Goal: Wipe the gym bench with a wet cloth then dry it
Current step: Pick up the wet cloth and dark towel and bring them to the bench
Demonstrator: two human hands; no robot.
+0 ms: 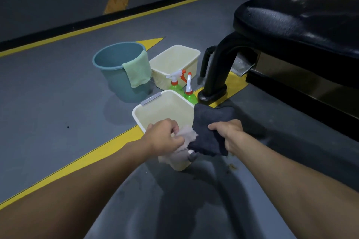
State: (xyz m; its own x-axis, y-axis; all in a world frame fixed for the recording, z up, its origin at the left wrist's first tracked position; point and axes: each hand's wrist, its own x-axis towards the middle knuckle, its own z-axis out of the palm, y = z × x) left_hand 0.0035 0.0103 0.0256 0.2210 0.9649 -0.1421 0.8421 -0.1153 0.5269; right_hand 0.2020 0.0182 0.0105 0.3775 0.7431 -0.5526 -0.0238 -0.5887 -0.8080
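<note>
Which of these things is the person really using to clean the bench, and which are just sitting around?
In use:
- dark cloth, gripped by the right hand
- pale cloth, gripped by the left hand
- black bench

Untouched for now:
- blue bucket, green cloth over its rim
- cream basket
- two spray bottles
- cream tub

Both bare arms reach out forward, left hand point(165, 136) bunched round a pale cloth point(187, 135), right hand point(227, 132) gripping a dark cloth point(208, 122).

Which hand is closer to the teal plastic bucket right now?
Left. The left hand, gripping a pale cloth, is nearer the camera and right of the teal plastic bucket; the right hand, gripping a dark cloth, is farther right.
</note>
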